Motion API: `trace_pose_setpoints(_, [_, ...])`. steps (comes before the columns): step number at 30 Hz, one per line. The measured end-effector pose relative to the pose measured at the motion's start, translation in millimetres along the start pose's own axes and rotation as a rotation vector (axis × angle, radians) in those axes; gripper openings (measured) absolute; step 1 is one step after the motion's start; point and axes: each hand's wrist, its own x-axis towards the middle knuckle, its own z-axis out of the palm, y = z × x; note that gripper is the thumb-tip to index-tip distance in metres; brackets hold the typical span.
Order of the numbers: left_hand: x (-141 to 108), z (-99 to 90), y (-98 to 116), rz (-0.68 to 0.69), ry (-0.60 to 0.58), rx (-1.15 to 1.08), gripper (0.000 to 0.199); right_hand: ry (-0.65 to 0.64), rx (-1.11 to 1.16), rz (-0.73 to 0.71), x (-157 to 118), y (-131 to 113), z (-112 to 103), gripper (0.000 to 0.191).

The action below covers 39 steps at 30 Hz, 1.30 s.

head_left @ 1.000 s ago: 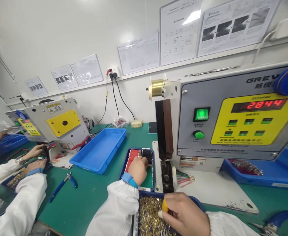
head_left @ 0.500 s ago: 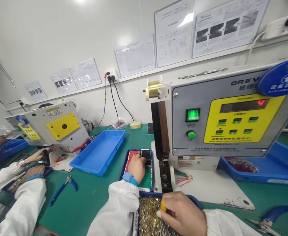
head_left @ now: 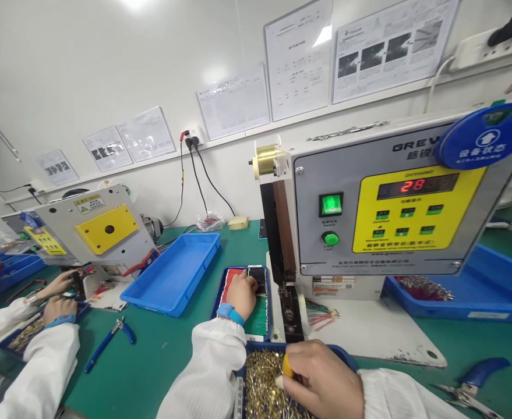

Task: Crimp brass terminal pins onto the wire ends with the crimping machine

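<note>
My left hand [head_left: 242, 293], with a blue wristband, reaches over the blue tray of cut wires [head_left: 218, 302], its fingers bent down onto them. Red wires [head_left: 235, 274], black wires [head_left: 257, 273] and green wires [head_left: 260, 314] lie there in separate groups; what the fingertips pinch is hidden. My right hand [head_left: 323, 375] is curled over a dark blue bin of small brass terminals [head_left: 262, 381]. A yellow finger cover [head_left: 287, 368] shows on it. Thumb and index finger are close together, too low in the bin to show what is between them.
A terminal crimping machine [head_left: 334, 221] stands before me, its display lit. Finished-looking wires [head_left: 426, 288] lie in a blue tray [head_left: 491, 291] behind it. Cutters [head_left: 476, 381] lie at right, pliers [head_left: 109, 346] at left. A blue tray [head_left: 175, 273] and a co-worker's hands [head_left: 59, 308] are further left.
The view has shifted slightly. The number on the machine's display has changed from 4 to 28. Both my hands keep nearly the same places over the wires and the terminals.
</note>
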Motion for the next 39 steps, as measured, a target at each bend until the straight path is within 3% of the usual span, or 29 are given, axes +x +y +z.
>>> trace_pose_setpoints(5, [-2.9,3.9,-1.1,0.007,0.046,-0.015,0.019,0.021,0.061,0.009,0.0,0.8,0.4,0.031])
trace_pose_setpoints(12, [-18.4,1.0,10.7,0.137,0.225,-0.111,0.019,-0.013,0.045,0.079,8.6,-11.8,-8.3,0.021])
trace_pose_setpoints(16, [-27.0,0.9,22.2,0.273,0.313,-0.156,0.016,-0.182,-0.028,0.095,32.7,-23.6,-33.0,0.022])
trace_pose_setpoints(21, [-31.1,-1.6,26.6,0.338,0.395,-0.197,0.015,-0.367,-0.052,0.097,54.1,-28.2,-83.4,0.022])
trace_pose_setpoints(27, [-31.7,-4.7,24.3,0.403,0.502,-0.244,0.014,-0.392,0.063,0.362,47.4,-1.4,-119.1,0.023])
trace_pose_setpoints(30, [-32.8,-7.1,27.1,0.478,0.571,-0.292,0.014,-0.338,-0.085,0.478,42.4,10.0,-123.8,0.02])
trace_pose_setpoints(33, [-34.6,-9.9,31.9,0.54,0.617,-0.319,0.014,-0.258,-0.227,0.469,41.5,11.6,-126.4,0.022])
trace_pose_setpoints(39, [-38.8,-13.8,37.3,0.552,0.639,-0.314,0.017,-0.283,-0.156,0.436,44.6,14.6,-129.3,0.014])
